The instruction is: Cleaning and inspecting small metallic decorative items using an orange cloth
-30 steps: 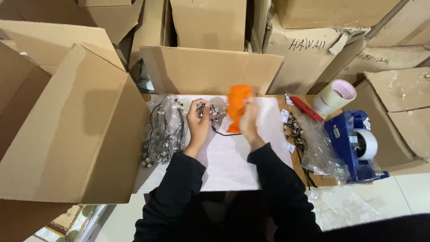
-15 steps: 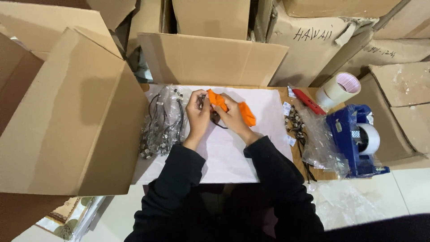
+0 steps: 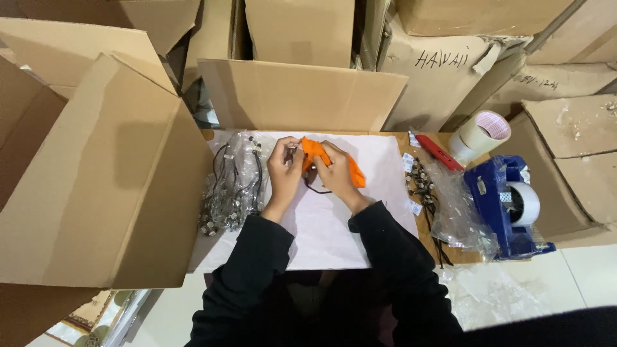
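To the left of your left hand stood one large open cardboard box. Under both hands lay one white sheet. Right of your right hand sat one blue tape dispenser and one loose tape roll. Just left lay one clear bag of dark corded pieces. Both hands pinched one orange pouch, held between them above the sheet.

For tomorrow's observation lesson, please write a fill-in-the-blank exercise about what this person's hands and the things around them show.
1. Both hands, left hand and right hand, hold a small pouch coloured ____.
2. The hands work over a sheet of ____ paper.
3. The tape dispenser on the right is ____.
4. The open boxes are made of ____.

Missing words: orange; white; blue; cardboard
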